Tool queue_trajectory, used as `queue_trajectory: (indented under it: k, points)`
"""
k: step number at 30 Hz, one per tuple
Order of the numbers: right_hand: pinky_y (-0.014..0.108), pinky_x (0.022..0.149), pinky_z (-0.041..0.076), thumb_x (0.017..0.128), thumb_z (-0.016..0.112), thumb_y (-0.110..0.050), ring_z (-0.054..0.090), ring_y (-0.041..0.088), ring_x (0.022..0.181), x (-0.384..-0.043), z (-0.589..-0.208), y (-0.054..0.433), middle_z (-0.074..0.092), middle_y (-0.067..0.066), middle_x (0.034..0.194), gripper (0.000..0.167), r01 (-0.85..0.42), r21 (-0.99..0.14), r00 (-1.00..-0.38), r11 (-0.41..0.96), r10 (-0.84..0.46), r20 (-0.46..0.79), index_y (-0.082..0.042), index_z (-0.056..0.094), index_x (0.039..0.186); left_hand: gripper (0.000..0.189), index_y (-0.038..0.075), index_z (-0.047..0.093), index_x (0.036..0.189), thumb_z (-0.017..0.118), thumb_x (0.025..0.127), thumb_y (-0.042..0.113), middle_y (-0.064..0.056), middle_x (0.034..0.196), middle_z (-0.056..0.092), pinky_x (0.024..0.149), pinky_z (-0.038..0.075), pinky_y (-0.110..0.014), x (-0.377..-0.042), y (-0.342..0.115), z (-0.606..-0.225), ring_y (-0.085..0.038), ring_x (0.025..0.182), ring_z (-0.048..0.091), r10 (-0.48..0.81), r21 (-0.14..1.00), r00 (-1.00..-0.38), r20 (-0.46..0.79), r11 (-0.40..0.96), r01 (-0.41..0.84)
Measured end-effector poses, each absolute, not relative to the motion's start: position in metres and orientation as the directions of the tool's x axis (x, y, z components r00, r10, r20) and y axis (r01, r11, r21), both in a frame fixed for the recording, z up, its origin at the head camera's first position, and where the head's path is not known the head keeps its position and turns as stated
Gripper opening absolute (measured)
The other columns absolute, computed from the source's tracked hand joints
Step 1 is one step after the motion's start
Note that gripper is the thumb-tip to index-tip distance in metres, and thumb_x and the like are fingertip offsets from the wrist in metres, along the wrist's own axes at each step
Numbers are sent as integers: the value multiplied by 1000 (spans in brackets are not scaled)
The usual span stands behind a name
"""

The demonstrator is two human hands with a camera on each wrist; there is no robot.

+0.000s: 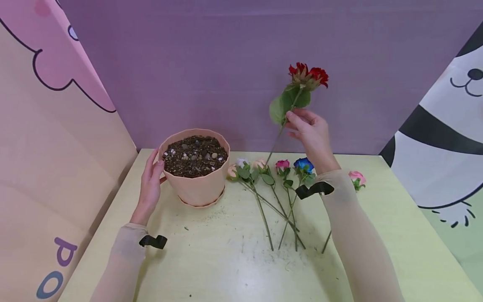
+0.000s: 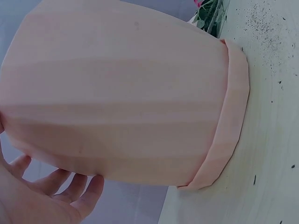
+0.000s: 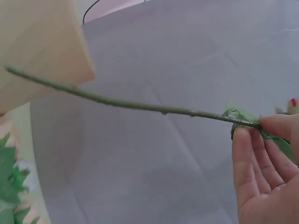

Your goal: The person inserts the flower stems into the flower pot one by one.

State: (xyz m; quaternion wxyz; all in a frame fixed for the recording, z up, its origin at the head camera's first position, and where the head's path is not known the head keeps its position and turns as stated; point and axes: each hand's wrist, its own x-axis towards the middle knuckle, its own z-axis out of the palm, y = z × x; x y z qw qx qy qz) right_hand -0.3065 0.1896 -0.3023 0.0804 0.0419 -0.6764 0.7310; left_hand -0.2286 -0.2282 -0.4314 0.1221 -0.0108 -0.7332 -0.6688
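Observation:
Between my right hand's (image 1: pixel 311 132) thumb and fingertips a red artificial rose (image 1: pixel 309 76) is pinched by its stem, just below the leaves. Its bloom is up, and the bare stem (image 3: pixel 135 106) slants down toward the table, its lower end free in the right wrist view. My left hand (image 1: pixel 151 182) holds the left side of a peach flowerpot (image 1: pixel 200 186), thumb near the rim and fingers around the wall. Dark soil (image 1: pixel 192 163) with small pebbles fills the pot, which stands upright on a matching saucer (image 2: pixel 229 126).
Right of the pot, several artificial roses lie with crossed stems, among them a magenta rose (image 1: pixel 282 165) and a blue rose (image 1: pixel 304 164). A pink rose (image 1: pixel 357 178) lies partly behind my right forearm. Soil crumbs dot the pale table (image 1: pixel 219 268). A purple backdrop (image 1: pixel 211 75) rises behind.

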Motion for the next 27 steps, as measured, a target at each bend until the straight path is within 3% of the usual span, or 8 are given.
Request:
queue_trajectory:
  k: [6, 14, 22, 27]
  points:
    - [25, 77, 64, 95, 81, -26, 78, 12, 95, -310, -277, 164, 76, 1, 115, 37, -231, -951, -973, -204, 35, 229, -10, 67, 126, 62, 25, 19, 173, 37, 115, 38, -6, 176, 28, 123, 38, -62, -228, -229, -432, -34, 157, 38, -160, 977, -967, 197, 109, 181]
    - [27, 72, 65, 98, 77, -15, 79, 12, 89, -312, -255, 130, 78, 2, 108, 29, -330, -908, -944, -259, 71, 322, -8, 70, 125, 61, 24, 20, 172, 37, 115, 37, -12, 175, 28, 121, 38, -65, -228, -225, -432, -39, 155, 39, -168, 975, -963, 212, 100, 197]
    - [28, 67, 65, 98, 75, -9, 78, 12, 84, -321, -249, 100, 79, -2, 95, 15, -400, -892, -916, -211, 61, 397, -8, 70, 113, 61, 26, 20, 172, 37, 115, 37, -9, 176, 28, 123, 37, -64, -229, -223, -432, -37, 156, 39, -158, 977, -966, 207, 86, 195]
    - [29, 63, 64, 100, 72, -4, 77, 11, 82, -330, -259, 79, 81, 4, 98, 22, -466, -876, -882, -125, -15, 471, -2, 69, 121, 60, 28, 19, 172, 35, 116, 34, -6, 176, 27, 124, 36, -62, -230, -223, -432, -34, 156, 38, -151, 979, -969, 193, 89, 181]
